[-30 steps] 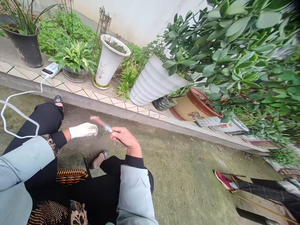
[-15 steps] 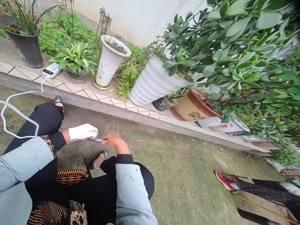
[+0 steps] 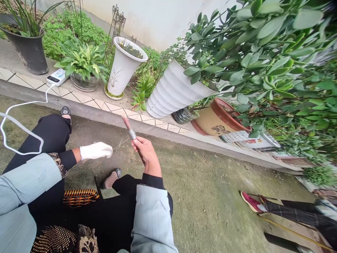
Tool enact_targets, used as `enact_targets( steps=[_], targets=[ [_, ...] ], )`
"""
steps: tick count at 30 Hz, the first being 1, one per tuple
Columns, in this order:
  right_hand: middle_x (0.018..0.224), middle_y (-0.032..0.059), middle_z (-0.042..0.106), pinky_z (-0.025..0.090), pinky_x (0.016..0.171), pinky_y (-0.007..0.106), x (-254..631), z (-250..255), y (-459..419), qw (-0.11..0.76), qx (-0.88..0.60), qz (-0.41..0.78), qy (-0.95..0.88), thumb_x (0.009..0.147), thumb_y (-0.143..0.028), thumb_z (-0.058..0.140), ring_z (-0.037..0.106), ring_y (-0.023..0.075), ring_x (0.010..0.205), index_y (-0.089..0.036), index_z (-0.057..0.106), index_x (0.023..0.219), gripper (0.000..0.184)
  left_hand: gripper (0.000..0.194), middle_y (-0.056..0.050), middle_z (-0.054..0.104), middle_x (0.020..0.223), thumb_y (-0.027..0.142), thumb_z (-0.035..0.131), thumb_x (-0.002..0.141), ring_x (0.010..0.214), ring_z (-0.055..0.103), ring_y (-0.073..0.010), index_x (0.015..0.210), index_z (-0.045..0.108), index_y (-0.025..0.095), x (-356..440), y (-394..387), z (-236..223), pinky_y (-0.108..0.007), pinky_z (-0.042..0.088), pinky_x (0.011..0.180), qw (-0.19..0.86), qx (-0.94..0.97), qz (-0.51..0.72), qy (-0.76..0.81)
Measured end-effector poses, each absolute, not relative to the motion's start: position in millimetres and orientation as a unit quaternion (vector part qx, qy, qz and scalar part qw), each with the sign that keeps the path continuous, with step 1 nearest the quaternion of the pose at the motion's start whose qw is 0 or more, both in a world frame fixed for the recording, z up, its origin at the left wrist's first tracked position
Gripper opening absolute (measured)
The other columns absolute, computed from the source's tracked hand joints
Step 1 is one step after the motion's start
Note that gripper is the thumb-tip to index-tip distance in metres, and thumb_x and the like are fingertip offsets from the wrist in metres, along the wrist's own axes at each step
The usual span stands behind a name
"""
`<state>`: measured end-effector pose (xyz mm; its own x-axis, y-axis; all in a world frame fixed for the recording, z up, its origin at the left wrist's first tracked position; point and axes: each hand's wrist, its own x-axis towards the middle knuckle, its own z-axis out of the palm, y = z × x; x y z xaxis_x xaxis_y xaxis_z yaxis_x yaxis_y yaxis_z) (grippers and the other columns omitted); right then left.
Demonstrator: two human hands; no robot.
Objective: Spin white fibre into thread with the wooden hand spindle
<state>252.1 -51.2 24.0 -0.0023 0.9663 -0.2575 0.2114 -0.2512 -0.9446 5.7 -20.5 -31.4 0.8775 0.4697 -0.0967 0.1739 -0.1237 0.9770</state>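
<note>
Right hand (image 3: 146, 154) has lifted, stick now upright | it pinches a pink stick (image 3: 126, 123) in the air over mossy concrete (image 3: 210, 211) | done: short silver winding (image 3: 132, 133), rest of stick bare | gloved left hand (image 3: 96, 151) pressed together, thin strand (image 3: 121, 143) reaching it

Right hand (image 3: 146, 153) higher, thread-wound rod (image 3: 129, 127) now upright.

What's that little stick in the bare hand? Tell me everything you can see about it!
The stick is slim and pinkish, with a rounded tip; its material is hard to tell. A silvery thread is wound tightly around it in a band. It points up at a tilt, gripped below the band by the bare right hand. A thin strand seems to reach toward the white-gloved left hand.
</note>
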Motion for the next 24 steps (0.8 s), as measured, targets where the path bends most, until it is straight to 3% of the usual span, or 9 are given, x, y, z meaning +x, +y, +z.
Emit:
enact_targets(
  steps=[3, 10, 15, 20, 24],
  targets=[
    [0.060, -0.0025, 0.053, 0.032, 0.049, 0.021, 250, 9, -43, 0.291, -0.682, 0.442, -0.505, 0.074, -0.036, 0.059, 0.042, 0.0075, 0.050, -0.015, 0.059, 0.070, 0.021, 0.023, 0.000, 0.056, 0.070, 0.030, 0.045, 0.085, 0.064, 0.047, -0.0107, 0.072, 0.054, 0.014, 7, -23, -23, -0.020, 0.038, 0.063, 0.610, 0.761, 0.112, 0.188],
    [0.071, 0.0041, 0.064, 0.031, 0.056, 0.025, 221, -3, -40, -0.019, -0.719, 0.269, -0.641, 0.080, -0.030, 0.056, 0.050, 0.0124, 0.061, -0.018, 0.069, 0.082, 0.019, 0.023, 0.000, 0.055, 0.069, 0.029, 0.044, 0.084, 0.064, 0.047, -0.0110, 0.069, 0.054, 0.014, 0, -19, -21, -0.021, 0.038, 0.066, 0.571, 0.787, 0.107, 0.208],
    [0.061, 0.0016, 0.062, 0.033, 0.055, 0.023, 203, -7, -49, -0.194, -0.578, 0.436, -0.661, 0.074, -0.022, 0.062, 0.050, 0.0103, 0.054, -0.017, 0.068, 0.068, 0.011, 0.022, 0.001, 0.053, 0.064, 0.029, 0.046, 0.082, 0.061, 0.045, -0.0103, 0.067, 0.052, 0.014, -5, -14, -23, -0.020, 0.037, 0.064, 0.558, 0.792, 0.115, 0.221],
    [0.059, -0.0033, 0.059, 0.036, 0.054, 0.020, 204, 8, -57, -0.159, -0.424, 0.617, -0.644, 0.072, -0.026, 0.063, 0.049, 0.0077, 0.053, -0.016, 0.067, 0.070, 0.011, 0.022, 0.001, 0.055, 0.067, 0.030, 0.048, 0.083, 0.064, 0.047, -0.0110, 0.069, 0.053, 0.014, -6, -7, -33, -0.021, 0.038, 0.065, 0.562, 0.776, 0.144, 0.247],
    [0.067, -0.0019, 0.059, 0.037, 0.055, 0.020, 223, 31, -60, 0.080, -0.431, 0.659, -0.611, 0.072, -0.035, 0.065, 0.048, 0.0072, 0.056, -0.014, 0.068, 0.085, 0.025, 0.030, 0.000, 0.054, 0.067, 0.039, 0.048, 0.085, 0.060, 0.044, -0.0103, 0.072, 0.054, 0.013, -4, -6, -42, -0.021, 0.036, 0.058, 0.595, 0.747, 0.155, 0.253]
  ],
)
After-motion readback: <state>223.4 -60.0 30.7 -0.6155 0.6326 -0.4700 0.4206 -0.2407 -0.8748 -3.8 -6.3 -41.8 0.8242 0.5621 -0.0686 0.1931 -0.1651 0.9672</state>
